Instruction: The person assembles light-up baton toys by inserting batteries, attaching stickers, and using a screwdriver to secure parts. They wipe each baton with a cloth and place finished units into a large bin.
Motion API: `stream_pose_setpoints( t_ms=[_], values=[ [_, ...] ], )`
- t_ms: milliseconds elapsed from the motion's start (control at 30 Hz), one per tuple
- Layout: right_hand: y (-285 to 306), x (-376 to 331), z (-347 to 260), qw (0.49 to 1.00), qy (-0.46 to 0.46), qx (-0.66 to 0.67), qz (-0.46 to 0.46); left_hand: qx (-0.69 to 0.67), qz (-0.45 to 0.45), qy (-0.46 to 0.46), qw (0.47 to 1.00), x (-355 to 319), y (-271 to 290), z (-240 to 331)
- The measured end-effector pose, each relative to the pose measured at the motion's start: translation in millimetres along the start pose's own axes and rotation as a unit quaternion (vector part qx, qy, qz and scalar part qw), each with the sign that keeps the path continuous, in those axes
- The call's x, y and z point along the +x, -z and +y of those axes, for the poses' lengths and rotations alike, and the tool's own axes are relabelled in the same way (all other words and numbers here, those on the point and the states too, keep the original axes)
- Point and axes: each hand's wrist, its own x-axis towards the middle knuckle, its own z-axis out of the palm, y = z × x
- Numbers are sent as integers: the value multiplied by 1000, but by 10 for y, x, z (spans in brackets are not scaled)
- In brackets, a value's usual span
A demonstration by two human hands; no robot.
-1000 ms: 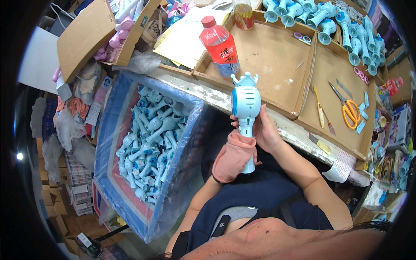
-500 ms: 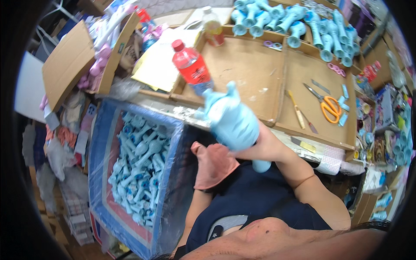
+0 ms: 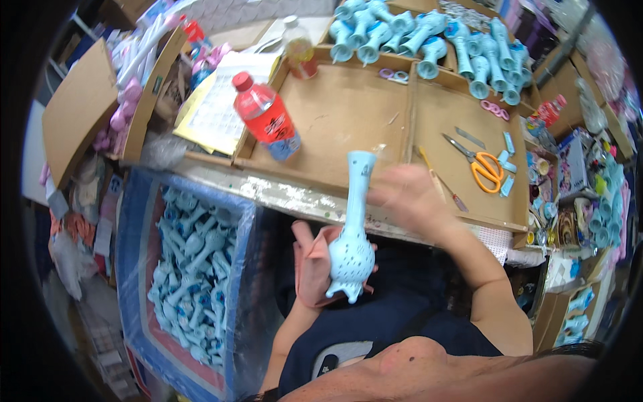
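Note:
My left hand, in a pink glove, grips a light blue long-necked plastic piece. Its round speckled body with small pointed feet rests against the glove, and the neck stands up toward the workbench. To the right of that neck hovers my bare right hand, smeared by motion, so its fingers cannot be made out. Beside my left arm, a blue plastic-lined crate holds a heap of similar light blue pieces.
On the bench, a shallow cardboard tray carries a red-capped bottle, orange-handled scissors and a yellow-handled tool. Several light blue pieces line its far side. An open cardboard box stands at left.
The light blue piece has come down from above the bench edge, turned neck-up, and passed from my right hand into my gloved left. My right hand has let go.

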Motion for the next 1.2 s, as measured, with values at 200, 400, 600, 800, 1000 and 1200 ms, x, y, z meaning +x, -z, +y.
stream_pose_setpoints(
  t_ms=[200,400,600,800,1000,1200],
  values=[
    [511,-726,730,846,-457,-18,-276,303,4,-169,938,163,142,-78],
    [526,-799,626,896,-437,62,-44,81,-34,-92,992,263,28,-73],
    [556,-551,-101,961,-118,207,-144,549,-12,-366,751,198,41,-46],
    [467,-409,-234,984,-57,115,-123,4,-34,-43,998,268,-3,-84],
    [273,-441,-142,914,-137,314,-218,47,-2,-86,995,220,-75,-122],
    [98,-443,22,340,-529,664,-403,176,-9,-172,969,310,74,-137]
  ],
)
